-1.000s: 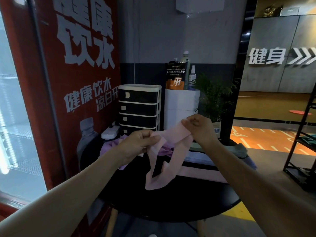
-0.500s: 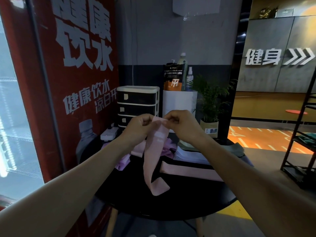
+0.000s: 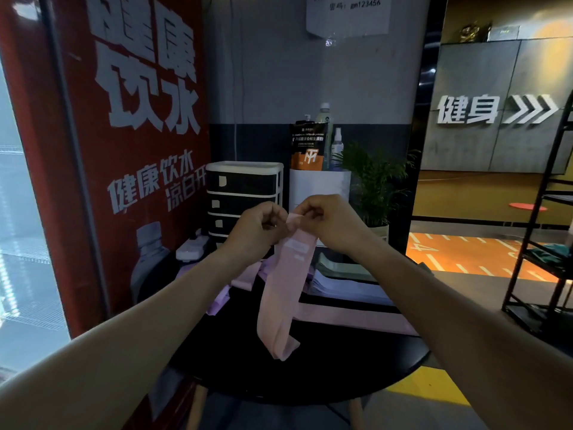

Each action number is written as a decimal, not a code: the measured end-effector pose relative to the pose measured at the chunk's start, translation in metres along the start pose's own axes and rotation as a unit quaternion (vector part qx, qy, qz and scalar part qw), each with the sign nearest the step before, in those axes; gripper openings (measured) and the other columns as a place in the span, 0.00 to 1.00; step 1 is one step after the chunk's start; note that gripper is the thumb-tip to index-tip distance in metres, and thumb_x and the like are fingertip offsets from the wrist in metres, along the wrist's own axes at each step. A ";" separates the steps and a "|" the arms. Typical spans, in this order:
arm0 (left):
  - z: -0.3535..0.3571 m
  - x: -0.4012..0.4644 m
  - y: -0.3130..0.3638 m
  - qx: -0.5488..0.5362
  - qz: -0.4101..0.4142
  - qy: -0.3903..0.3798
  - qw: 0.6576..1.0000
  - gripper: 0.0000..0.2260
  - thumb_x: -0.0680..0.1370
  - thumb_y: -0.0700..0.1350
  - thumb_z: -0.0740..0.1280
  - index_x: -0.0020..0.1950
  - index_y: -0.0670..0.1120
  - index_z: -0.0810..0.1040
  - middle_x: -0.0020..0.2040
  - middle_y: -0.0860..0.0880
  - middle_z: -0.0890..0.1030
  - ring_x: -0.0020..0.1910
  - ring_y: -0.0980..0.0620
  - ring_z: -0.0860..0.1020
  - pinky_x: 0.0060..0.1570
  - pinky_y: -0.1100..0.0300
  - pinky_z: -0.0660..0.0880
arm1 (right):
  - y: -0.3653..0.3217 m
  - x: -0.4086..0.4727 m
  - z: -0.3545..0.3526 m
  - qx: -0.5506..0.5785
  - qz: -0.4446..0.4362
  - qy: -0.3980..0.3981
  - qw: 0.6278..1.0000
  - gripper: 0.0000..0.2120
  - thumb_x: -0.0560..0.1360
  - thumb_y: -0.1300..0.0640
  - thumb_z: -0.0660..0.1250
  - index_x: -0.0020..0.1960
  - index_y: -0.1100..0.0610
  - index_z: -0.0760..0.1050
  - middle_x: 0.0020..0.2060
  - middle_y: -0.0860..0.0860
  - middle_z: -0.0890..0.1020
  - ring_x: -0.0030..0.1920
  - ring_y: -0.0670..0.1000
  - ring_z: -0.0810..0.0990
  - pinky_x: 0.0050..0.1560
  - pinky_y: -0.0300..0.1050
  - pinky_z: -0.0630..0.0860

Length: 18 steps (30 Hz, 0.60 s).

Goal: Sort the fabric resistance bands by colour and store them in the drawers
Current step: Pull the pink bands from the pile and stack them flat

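A pink fabric band hangs folded in front of me, its lower end just above the black round table. My left hand and my right hand both pinch its top edge, close together. Another pink band lies flat on the table. Purple bands lie bunched at the table's left, and folded grey-green bands and pale lilac bands are stacked at the right. The black-and-white drawer unit stands behind, its drawers closed.
A red drinks fridge stands close on the left. A white cabinet with bottles and a pouch, and a potted plant, stand behind the table. A black metal rack is at the right.
My hands came together and rose a little, so the pink band went from a spread loop to a narrow folded strip hanging down.
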<state>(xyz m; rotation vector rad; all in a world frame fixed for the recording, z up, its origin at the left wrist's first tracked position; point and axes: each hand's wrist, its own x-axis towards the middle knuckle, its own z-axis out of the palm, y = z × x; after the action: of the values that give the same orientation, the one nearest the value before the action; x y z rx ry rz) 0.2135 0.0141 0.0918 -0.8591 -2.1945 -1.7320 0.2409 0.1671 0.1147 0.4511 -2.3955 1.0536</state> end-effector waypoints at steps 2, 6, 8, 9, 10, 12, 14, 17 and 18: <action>0.004 0.001 -0.001 -0.012 -0.006 -0.011 1.000 0.04 0.75 0.39 0.68 0.46 0.46 0.74 0.48 0.39 0.79 0.45 0.47 0.77 0.51 0.50 0.76 | -0.001 0.002 -0.002 -0.014 -0.009 0.017 1.000 0.03 0.73 0.61 0.68 0.45 0.58 0.81 0.37 0.48 0.80 0.37 0.43 0.75 0.41 0.36 0.72; 0.019 -0.003 -0.013 -0.043 -0.068 -0.094 0.992 0.09 0.74 0.39 0.69 0.51 0.48 0.74 0.48 0.48 0.81 0.46 0.53 0.80 0.48 0.57 0.78 | 0.005 0.005 -0.008 0.028 0.014 0.075 0.997 0.03 0.74 0.62 0.68 0.44 0.58 0.80 0.38 0.49 0.80 0.39 0.46 0.76 0.45 0.40 0.74; 0.029 -0.008 -0.023 -0.025 -0.083 -0.134 0.987 0.09 0.74 0.39 0.70 0.52 0.47 0.76 0.46 0.49 0.81 0.43 0.54 0.80 0.46 0.60 0.78 | 0.014 0.003 -0.014 0.044 0.033 0.108 0.993 0.02 0.74 0.62 0.68 0.44 0.58 0.79 0.39 0.51 0.80 0.41 0.48 0.77 0.47 0.44 0.75; 0.032 -0.009 -0.030 -0.014 -0.092 -0.147 0.985 0.10 0.73 0.39 0.70 0.53 0.45 0.77 0.47 0.47 0.82 0.44 0.52 0.80 0.47 0.59 0.78 | 0.021 0.001 -0.018 0.049 0.047 0.124 0.990 0.02 0.74 0.62 0.68 0.44 0.59 0.79 0.39 0.51 0.80 0.41 0.49 0.77 0.48 0.46 0.76; 0.034 -0.009 -0.036 -0.001 -0.101 -0.158 0.982 0.11 0.73 0.39 0.71 0.54 0.43 0.77 0.49 0.46 0.82 0.47 0.50 0.80 0.49 0.57 0.78 | 0.029 -0.002 -0.023 0.054 0.067 0.141 0.986 0.02 0.74 0.62 0.68 0.44 0.59 0.80 0.39 0.52 0.80 0.42 0.51 0.78 0.49 0.47 0.76; 0.033 -0.009 -0.050 0.047 -0.109 -0.187 0.975 0.13 0.71 0.40 0.73 0.55 0.41 0.78 0.52 0.45 0.82 0.51 0.49 0.80 0.53 0.55 0.77 | 0.047 -0.010 -0.034 0.070 0.120 0.180 0.974 0.03 0.75 0.63 0.67 0.45 0.60 0.80 0.40 0.52 0.80 0.44 0.53 0.79 0.50 0.51 0.78; 0.029 -0.010 -0.061 0.131 -0.097 -0.232 0.959 0.09 0.71 0.41 0.74 0.49 0.43 0.79 0.45 0.51 0.80 0.45 0.54 0.77 0.46 0.64 0.74 | 0.064 -0.020 -0.044 0.099 0.168 0.219 0.956 0.04 0.75 0.64 0.66 0.45 0.59 0.79 0.39 0.54 0.80 0.42 0.53 0.78 0.46 0.52 0.79; 0.021 -0.013 -0.073 0.219 -0.107 -0.260 0.934 0.05 0.71 0.45 0.74 0.41 0.48 0.78 0.39 0.54 0.75 0.38 0.58 0.72 0.37 0.66 0.67 | 0.086 -0.036 -0.051 0.149 0.224 0.255 0.929 0.04 0.76 0.65 0.65 0.47 0.63 0.78 0.35 0.52 0.78 0.41 0.53 0.77 0.43 0.51 0.79; 0.018 -0.014 -0.076 0.230 -0.116 -0.268 0.928 0.06 0.71 0.46 0.74 0.39 0.50 0.78 0.37 0.54 0.75 0.36 0.58 0.72 0.36 0.66 0.67 | 0.094 -0.041 -0.053 0.151 0.238 0.269 0.921 0.03 0.75 0.65 0.65 0.46 0.62 0.78 0.35 0.52 0.78 0.42 0.54 0.78 0.48 0.53 0.79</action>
<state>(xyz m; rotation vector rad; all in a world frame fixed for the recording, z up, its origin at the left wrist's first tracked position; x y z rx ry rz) 0.1851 0.0160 0.0178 -1.0663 -2.9925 -1.0403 0.2459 0.2723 0.0674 -0.3214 -1.8802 1.5321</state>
